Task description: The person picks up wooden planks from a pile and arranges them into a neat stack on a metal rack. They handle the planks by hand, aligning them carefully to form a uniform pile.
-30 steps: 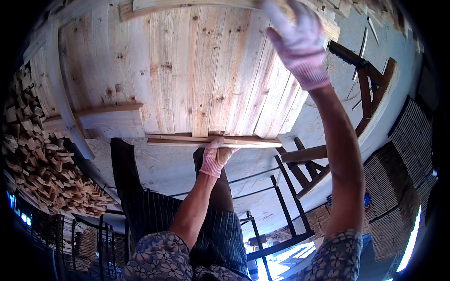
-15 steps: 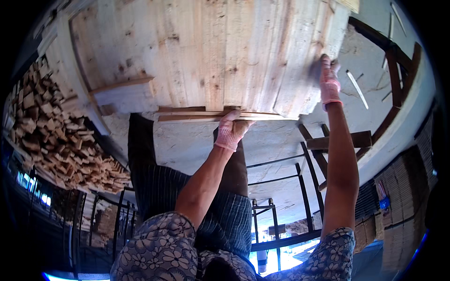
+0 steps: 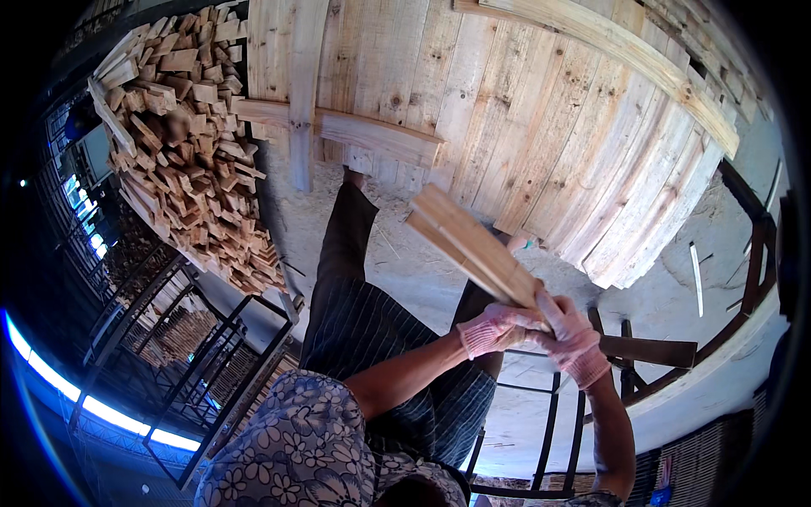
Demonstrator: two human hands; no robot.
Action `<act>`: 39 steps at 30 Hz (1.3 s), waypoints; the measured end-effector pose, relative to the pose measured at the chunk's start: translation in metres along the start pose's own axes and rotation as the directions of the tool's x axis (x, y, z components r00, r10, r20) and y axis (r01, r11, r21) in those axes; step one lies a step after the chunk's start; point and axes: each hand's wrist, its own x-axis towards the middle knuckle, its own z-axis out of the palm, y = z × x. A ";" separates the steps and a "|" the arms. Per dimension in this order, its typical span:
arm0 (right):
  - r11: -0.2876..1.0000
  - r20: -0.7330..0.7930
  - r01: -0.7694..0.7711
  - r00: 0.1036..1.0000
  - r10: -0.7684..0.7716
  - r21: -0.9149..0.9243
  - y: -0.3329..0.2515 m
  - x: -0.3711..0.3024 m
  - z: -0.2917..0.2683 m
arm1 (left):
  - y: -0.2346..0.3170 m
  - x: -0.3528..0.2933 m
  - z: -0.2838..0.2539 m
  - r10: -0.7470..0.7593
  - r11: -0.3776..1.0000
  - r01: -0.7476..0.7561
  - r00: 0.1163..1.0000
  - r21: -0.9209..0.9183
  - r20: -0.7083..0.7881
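Both my gloved hands close round the near end of a small bundle of wooden strips [image 3: 473,242], held clear of the boards and slanting away to the left. My left hand [image 3: 504,328] grips from the left, its fingers against the other hand. My right hand [image 3: 570,340] wraps the end from the right, partly covering it. The gloves are pinkish knit. Beyond the strips lies a layer of pale boards [image 3: 507,110], side by side, with uneven near ends. How many strips are in the bundle is hard to tell.
A large heap of short wood pieces [image 3: 190,152] stands at left. A crosswise strip [image 3: 372,137] and a long batten [image 3: 621,51] lie on the boards. Dark metal frames [image 3: 553,422] stand at lower right, others [image 3: 245,372] at lower left. A thin offcut [image 3: 696,279] lies on the floor.
The strips have come away from the boards' near edge and now slant upward. My right hand has left the boards' right side and joined my left hand on them. The view has turned.
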 end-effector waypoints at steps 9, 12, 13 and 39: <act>0.367 -0.293 -0.087 0.778 -0.555 -0.926 0.081 0.084 -0.053 | 0.113 0.035 0.014 0.246 -0.945 -0.066 0.504 0.321 0.828; 0.428 -0.347 -0.070 0.709 -0.614 -0.901 0.099 0.080 -0.052 | 0.197 0.064 0.013 0.104 -0.991 0.130 0.518 0.042 0.849; 0.468 -0.365 -0.058 0.712 -0.600 -0.882 0.095 0.081 -0.050 | 0.212 0.065 0.010 0.068 -0.995 0.102 0.566 0.012 0.822; 0.490 -0.238 0.023 0.854 -0.464 -0.871 -0.214 0.363 0.066 | 0.567 -0.185 -0.036 0.569 -0.789 0.613 0.720 0.019 0.396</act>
